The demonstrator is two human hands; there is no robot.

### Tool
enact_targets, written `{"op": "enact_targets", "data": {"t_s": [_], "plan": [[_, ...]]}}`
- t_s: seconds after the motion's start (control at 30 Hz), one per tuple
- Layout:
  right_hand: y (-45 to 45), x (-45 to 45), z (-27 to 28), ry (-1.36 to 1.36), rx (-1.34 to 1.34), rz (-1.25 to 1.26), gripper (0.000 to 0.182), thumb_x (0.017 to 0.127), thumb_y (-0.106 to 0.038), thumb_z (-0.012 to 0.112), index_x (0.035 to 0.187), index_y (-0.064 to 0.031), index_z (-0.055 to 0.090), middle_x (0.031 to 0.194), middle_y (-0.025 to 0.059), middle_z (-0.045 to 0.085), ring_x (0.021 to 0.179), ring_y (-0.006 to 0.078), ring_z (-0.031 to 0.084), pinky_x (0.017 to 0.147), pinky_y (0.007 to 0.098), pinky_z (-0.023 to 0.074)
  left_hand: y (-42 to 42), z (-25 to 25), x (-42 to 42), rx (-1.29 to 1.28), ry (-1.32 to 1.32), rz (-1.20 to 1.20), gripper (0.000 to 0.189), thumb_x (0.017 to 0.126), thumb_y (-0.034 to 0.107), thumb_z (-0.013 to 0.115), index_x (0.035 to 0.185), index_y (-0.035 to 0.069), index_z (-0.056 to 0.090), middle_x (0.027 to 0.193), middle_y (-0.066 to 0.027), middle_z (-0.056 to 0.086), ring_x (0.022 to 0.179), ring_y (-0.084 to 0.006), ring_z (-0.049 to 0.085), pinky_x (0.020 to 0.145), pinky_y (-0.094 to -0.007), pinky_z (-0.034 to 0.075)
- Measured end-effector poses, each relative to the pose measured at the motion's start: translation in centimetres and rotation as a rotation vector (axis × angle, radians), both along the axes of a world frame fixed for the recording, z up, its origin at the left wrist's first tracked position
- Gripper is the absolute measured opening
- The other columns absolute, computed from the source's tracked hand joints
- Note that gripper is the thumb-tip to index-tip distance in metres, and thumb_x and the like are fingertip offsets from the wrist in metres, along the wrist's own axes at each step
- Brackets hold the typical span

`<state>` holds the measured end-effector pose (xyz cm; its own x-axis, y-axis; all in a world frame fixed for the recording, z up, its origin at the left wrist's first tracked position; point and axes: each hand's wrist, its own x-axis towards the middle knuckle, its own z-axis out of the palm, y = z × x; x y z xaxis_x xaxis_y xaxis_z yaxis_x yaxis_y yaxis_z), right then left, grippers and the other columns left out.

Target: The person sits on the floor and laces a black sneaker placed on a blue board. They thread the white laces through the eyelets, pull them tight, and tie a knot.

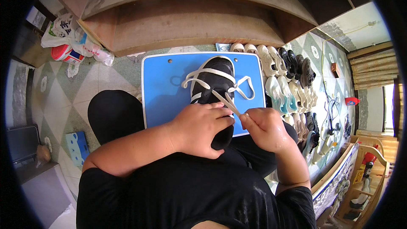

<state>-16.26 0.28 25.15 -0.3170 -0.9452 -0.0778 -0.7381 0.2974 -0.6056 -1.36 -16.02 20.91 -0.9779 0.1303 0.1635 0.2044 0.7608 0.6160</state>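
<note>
A black sneaker [219, 79] with white stripes lies sole down on a small blue tabletop [168, 98] with a white rim, its toe pointing away from me. My left hand [203, 130] grips the shoe across its ankle opening, fingers over the top and thumb by the heel. Pinched in my right hand [264, 128], just right of the shoe, are two strands of a flat white shoelace [230, 103], drawn taut from the eyelets. Other lace parts loop over the toe and out onto the blue top on the right.
Rows of shoes [279, 92] stand on the tiled floor at right. A wooden shelf unit [197, 38] rises beyond the tabletop. Plastic bags and a red-lidded bucket [60, 52] sit at far left. Cables [332, 114] and a red bottle [352, 101] lie farther right.
</note>
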Motion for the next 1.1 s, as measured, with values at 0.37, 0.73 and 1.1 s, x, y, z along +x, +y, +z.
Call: {"op": "enact_targets", "data": {"t_s": [0.37,0.73,1.1], "plan": [[-0.7,3.7,5.8,-0.681,-0.541,0.820,0.024,0.089,-0.020,0.059,0.073,-0.0035,0.060,0.068,0.0073,0.059,0.056,0.0268,0.057,0.047,0.0358,0.0438,-0.3,-0.9,-0.9,0.030,-0.048,0.070,0.052,0.066,0.039,0.071,0.107,0.008,0.067,0.127,-0.0078,0.061,0.120,-0.0225,0.056,0.094,-0.0355,0.049],[1.8,6.4,6.2,-0.979,-0.711,1.200,0.039,0.093,-0.032,0.055,0.060,-0.0144,0.045,0.059,0.0005,0.049,0.051,0.0216,0.052,0.044,0.0348,0.0362,0.0,-0.9,-0.6,0.020,-0.068,0.072,0.063,0.066,0.041,0.075,0.119,0.011,0.060,0.134,-0.0036,0.056,0.122,-0.0252,0.053,0.098,-0.0402,0.045],[1.0,4.8,5.2,-0.920,-0.582,0.901,0.029,0.095,-0.019,0.054,0.071,-0.0039,0.057,0.063,0.0057,0.053,0.049,0.0245,0.051,0.043,0.0341,0.0375,0.5,0.8,1.2,0.156,0.566,0.157,0.041,0.072,0.034,0.078,0.100,0.008,0.064,0.080,-0.0039,0.058,0.070,-0.0220,0.055,0.058,-0.0326,0.043]]}}
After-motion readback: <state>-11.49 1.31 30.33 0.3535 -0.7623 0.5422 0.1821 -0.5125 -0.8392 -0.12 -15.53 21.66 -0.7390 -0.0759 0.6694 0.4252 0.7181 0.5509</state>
